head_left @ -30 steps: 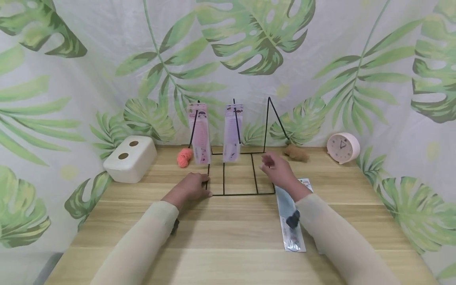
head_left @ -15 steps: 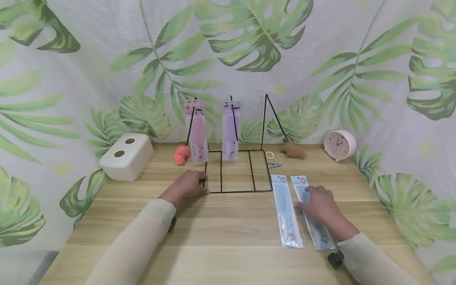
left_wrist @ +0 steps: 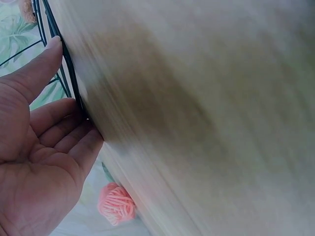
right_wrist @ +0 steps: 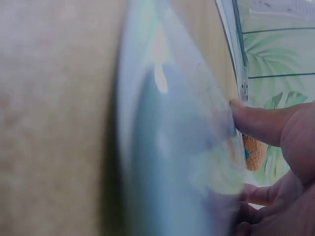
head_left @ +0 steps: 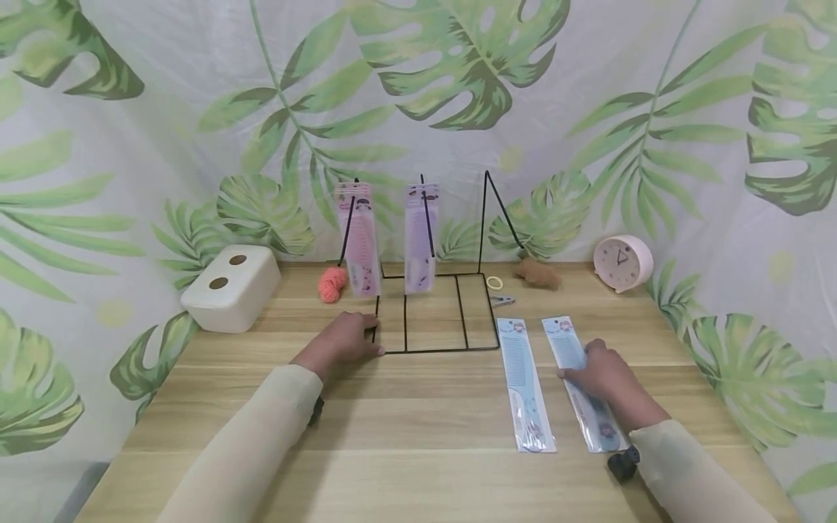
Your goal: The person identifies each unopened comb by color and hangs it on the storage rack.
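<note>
Resting flat on the desk [head_left: 418, 436], left hand [head_left: 345, 341] with relaxed fingers touching the front left corner of the black wire rack [head_left: 434, 349], gripping nothing. Right hand [head_left: 604, 374] pinches the right blue comb packet [head_left: 584, 385], thumb at its edge, packet lying on the desk just beside a second comb packet [head_left: 524, 385], right of the rack

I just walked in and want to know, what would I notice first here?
A black wire rack stands mid-table with a pink packaged comb and a purple packaged comb hanging on it. The left hand rests at its front corner. The right hand grips one blue packaged comb lying beside another blue packaged comb, to the right.
</note>
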### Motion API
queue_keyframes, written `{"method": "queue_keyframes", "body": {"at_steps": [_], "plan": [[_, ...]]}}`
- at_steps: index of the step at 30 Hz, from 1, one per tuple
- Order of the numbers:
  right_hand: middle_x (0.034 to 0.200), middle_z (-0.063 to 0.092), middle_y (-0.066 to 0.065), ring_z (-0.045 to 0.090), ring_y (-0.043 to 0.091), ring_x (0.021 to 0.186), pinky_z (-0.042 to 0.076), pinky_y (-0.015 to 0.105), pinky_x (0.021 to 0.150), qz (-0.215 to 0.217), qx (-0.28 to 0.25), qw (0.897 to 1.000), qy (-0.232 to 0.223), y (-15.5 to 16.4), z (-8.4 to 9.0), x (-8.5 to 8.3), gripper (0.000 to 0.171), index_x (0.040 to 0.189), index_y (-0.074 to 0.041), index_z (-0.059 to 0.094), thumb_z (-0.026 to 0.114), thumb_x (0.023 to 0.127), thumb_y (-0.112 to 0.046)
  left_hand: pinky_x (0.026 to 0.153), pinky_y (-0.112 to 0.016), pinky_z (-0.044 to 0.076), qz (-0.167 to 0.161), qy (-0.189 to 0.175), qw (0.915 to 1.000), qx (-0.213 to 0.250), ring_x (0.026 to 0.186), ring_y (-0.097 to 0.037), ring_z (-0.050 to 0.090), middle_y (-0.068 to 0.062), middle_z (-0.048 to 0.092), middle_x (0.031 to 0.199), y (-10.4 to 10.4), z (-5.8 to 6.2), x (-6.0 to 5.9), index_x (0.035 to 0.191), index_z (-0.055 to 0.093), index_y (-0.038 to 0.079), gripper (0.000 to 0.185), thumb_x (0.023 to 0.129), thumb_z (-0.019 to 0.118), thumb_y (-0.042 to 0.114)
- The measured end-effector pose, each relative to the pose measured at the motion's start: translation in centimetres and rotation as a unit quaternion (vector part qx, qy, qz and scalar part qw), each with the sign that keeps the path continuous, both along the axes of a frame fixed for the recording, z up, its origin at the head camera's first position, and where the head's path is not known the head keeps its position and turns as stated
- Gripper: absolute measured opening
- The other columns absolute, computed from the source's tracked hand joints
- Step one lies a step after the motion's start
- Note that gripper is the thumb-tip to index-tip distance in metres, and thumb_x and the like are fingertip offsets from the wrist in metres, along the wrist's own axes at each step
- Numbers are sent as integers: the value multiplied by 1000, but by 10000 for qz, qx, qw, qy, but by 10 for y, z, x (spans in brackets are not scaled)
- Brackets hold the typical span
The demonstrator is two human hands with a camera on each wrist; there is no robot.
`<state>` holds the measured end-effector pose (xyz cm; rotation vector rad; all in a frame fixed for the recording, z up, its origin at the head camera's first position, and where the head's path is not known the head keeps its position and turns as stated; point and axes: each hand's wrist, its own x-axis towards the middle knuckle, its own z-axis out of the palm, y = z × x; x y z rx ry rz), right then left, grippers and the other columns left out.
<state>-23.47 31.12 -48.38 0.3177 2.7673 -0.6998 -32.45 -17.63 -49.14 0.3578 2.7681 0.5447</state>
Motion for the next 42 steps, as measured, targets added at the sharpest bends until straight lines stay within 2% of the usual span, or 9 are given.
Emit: {"method": "queue_keyframes", "body": {"at_steps": [4, 8, 14, 20, 25, 27, 28, 33, 42], "plan": [[129, 59, 41, 64, 45, 107, 57, 55, 90, -55, -343, 9984, 445, 8, -4, -4, 67, 143, 19, 42, 71, 103, -26, 128, -59, 39, 42, -23, 10000, -6, 152, -42, 51, -24, 56, 161, 0, 0, 1, 158, 58, 7, 73, 97, 85, 35], [133, 58, 45, 61, 54, 119, 53, 64, 102, -59, -692, 9913, 1118, 17, -9, -9, 53, 143, 22, 47, 61, 105, -13, 127, -60, 40, 74, -47, 10000, -19, 150, -41, 52, -24, 56, 161, 0, 0, 0, 158, 57, 7, 73, 97, 85, 36], [158, 44, 38, 49, 51, 140, 45, 62, 116, -761, -1926, 9741, 909, 27, -7, -15, 58, 160, 13, 35, 47, 113, -20, 127, -60, 39, 63, -43, 10000, -24, 150, -42, 51, -25, 55, 162, 1, 0, 0, 158, 57, 7, 74, 96, 85, 35], [150, 49, 18, 56, 22, 127, 54, 30, 100, -823, -3518, 9244, 1222, 35, 6, -21, 48, 158, -3, 35, 43, 119, -28, 128, -59, 39, 30, -33, 10000, -40, 151, -42, 51, -25, 55, 162, 1, -1, 0, 158, 57, 7, 74, 96, 86, 35], [125, 54, -2, 63, 7, 112, 62, 23, 90, -130, -5087, 8435, 1719, 39, 31, -23, 22, 134, -19, 45, 54, 115, -12, 128, -58, 40, 6, 27, 10000, -50, 149, -41, 53, -24, 57, 160, 2, 0, 0, 157, 58, 6, 73, 96, 86, 36], [122, 58, -4, 66, 6, 112, 64, 24, 90, 269, -5346, 8243, 1847, 37, 42, -23, 23, 130, -18, 47, 57, 113, -7, 127, -59, 41, -9, 53, 10000, -50, 147, -41, 55, -25, 58, 159, 1, 1, 1, 157, 58, 6, 73, 96, 86, 36], [122, 60, -4, 67, 6, 112, 65, 25, 89, 452, -5342, 8222, 1911, 36, 47, -22, 23, 129, -16, 49, 58, 112, -4, 127, -59, 41, -11, 53, 10000, -36, 147, -41, 55, -25, 58, 159, 1, 2, 1, 157, 58, 6, 73, 96, 86, 35], [126, 69, -9, 70, 4, 113, 65, 25, 89, 1083, -4805, 8466, 2019, 19, 70, -17, 25, 129, -15, 56, 61, 109, 0, 127, -59, 40, -57, 96, 9999, -69, 149, -43, 53, -25, 57, 159, 0, 3, 0, 157, 58, 4, 72, 97, 85, 34], [113, 69, -4, 72, 10, 108, 67, 30, 89, 1838, -4802, 8367, 1887, -30, 80, -20, 27, 120, -14, 61, 65, 104, 7, 128, -60, 38, -51, -42, 9999, -89, 153, -44, 49, -24, 54, 163, 1, 1, -3, 159, 56, 5, 74, 97, 85, 36]]}}
